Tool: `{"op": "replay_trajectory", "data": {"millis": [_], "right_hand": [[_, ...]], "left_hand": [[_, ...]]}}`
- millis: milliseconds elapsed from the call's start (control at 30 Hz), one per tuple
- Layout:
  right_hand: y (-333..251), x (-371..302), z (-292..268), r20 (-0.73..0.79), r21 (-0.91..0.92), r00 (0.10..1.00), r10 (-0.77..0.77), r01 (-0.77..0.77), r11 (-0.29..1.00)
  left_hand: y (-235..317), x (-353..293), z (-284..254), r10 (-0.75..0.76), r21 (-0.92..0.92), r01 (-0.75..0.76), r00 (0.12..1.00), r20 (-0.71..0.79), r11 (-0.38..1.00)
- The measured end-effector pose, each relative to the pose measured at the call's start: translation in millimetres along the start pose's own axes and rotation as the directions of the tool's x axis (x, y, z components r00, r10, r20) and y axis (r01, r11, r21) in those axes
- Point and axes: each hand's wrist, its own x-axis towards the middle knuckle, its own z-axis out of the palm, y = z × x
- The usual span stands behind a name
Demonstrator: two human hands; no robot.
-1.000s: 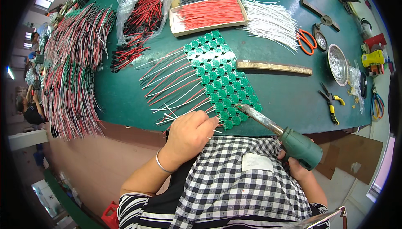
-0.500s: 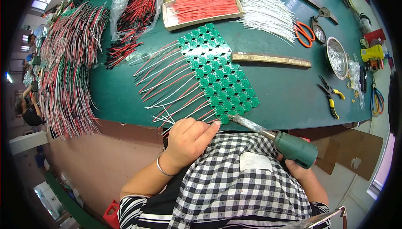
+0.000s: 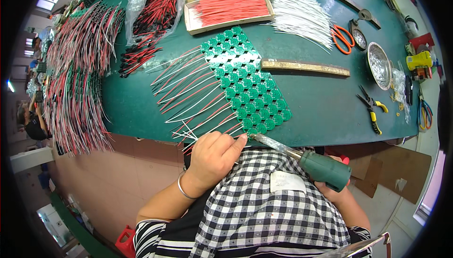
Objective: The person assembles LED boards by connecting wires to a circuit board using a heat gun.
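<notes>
A sheet of round green circuit boards point(image 3: 250, 86) lies on the table, with red, white and black wires point(image 3: 188, 90) fanned out from its left edge. At the sheet's near corner my left hand point(image 3: 214, 156) is closed, thumb and forefinger pinching what looks like a thin wire, mostly hidden by the fingers. My right hand point(image 3: 332, 189) grips a soldering iron point(image 3: 325, 169) with a thick green body and a metal barrel. Its tip touches or nearly touches the corner board beside my left fingertips. The green body hides most of my right fingers.
A metal-coloured bar point(image 3: 306, 67) lies against the sheet's right side. Beyond are boxed red wires point(image 3: 231, 8), white wires point(image 3: 299, 17) and a bag of red-black wires point(image 3: 158, 10). Orange-handled scissors point(image 3: 343, 39), a metal bowl point(image 3: 379, 65) and pliers point(image 3: 373, 109) lie right; wired boards point(image 3: 75, 97) are stacked left.
The soldering iron has moved left and slightly down, bringing its tip from the near row of boards to the corner beside my left fingertips. My left hand has hardly moved.
</notes>
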Motion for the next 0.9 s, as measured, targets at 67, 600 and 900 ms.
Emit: {"op": "replay_trajectory", "data": {"millis": [67,600,900], "right_hand": [[-3.6,2.6,0.4,0.016,0.061,0.999,0.033,-0.034,0.998],[10.6,-3.8,5.5,-0.020,0.421,0.979,0.203,-0.176,0.890],[12.7,9.6,9.4,-0.194,0.679,0.970,0.146,0.025,0.733]], "left_hand": [[0.2,0.0,0.4,0.003,0.001,-0.003,1.000,-0.005,1.000],[2.9,0.7,3.7,-0.034,0.015,0.035,0.998,-0.061,0.999],[2.0,1.5,-1.8,-0.083,0.000,0.083,0.997,0.000,0.997]]}}
